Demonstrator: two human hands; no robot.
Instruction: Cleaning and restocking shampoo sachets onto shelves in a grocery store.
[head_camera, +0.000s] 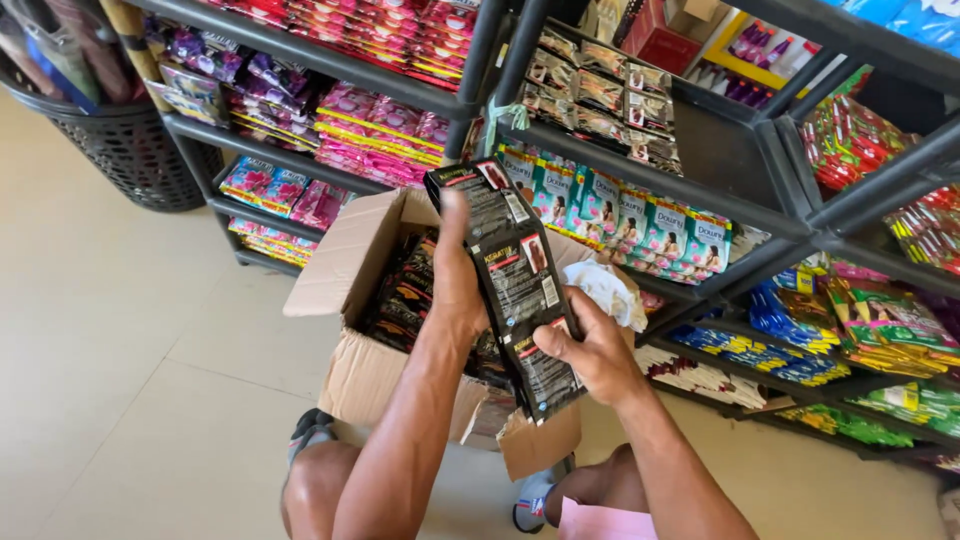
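Both your hands, left (458, 285) and right (592, 352), clasp fingers around one glossy black strip of joined sachets (515, 275), above an open brown cardboard box (365, 375).

Both hands (530, 310) grip strip of black sachets (515, 275) over open cardboard box (365, 300), by shelves (720, 160).

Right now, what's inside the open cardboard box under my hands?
The cardboard box holds more black sachet strips, stacked along its left side. The left hand, right hand and the held black sachet strip cover the middle, so its remaining contents can't be seen.
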